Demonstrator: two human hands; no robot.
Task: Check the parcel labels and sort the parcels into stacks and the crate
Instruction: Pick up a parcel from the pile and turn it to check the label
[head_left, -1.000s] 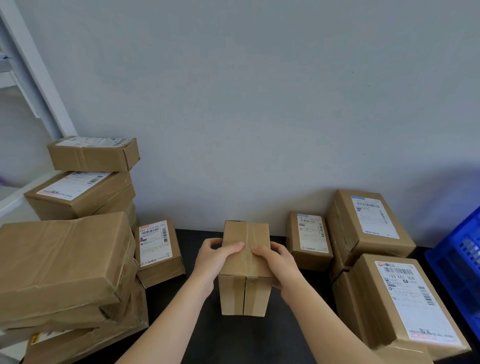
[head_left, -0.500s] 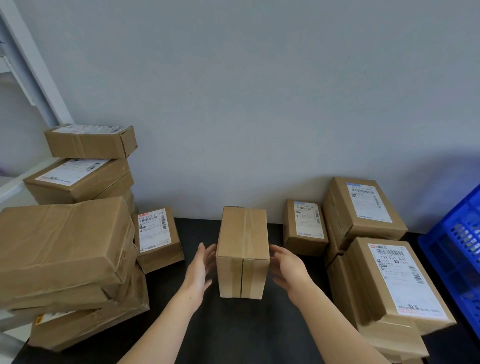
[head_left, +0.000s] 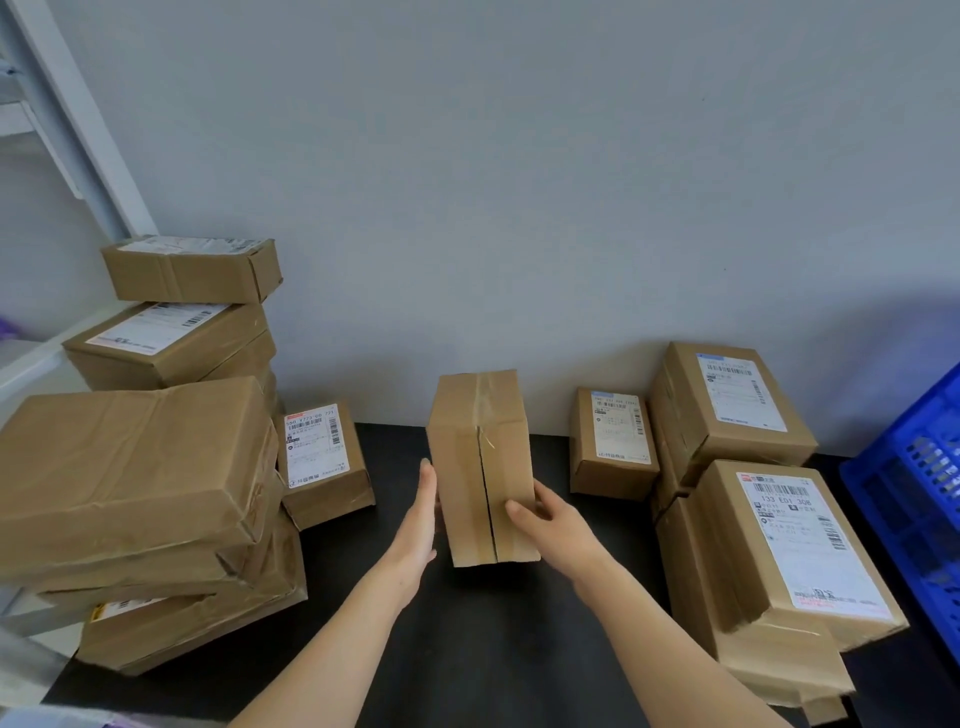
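Down from its top, hands flank the brown taped cardboard parcel (head_left: 480, 467) — left hand (head_left: 415, 525) flat against it, right hand (head_left: 553, 525) clasping it — likely to turn up a label.

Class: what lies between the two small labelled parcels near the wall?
In the head view, an upright taped parcel, with the left hand and right hand at its sides; black table shows either side.

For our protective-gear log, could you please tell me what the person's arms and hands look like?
The left hand and right hand wear no gloves, and no ring, watch or bracelet shows. Both forearms are bare down to the frame's edge, with no sleeves in view.
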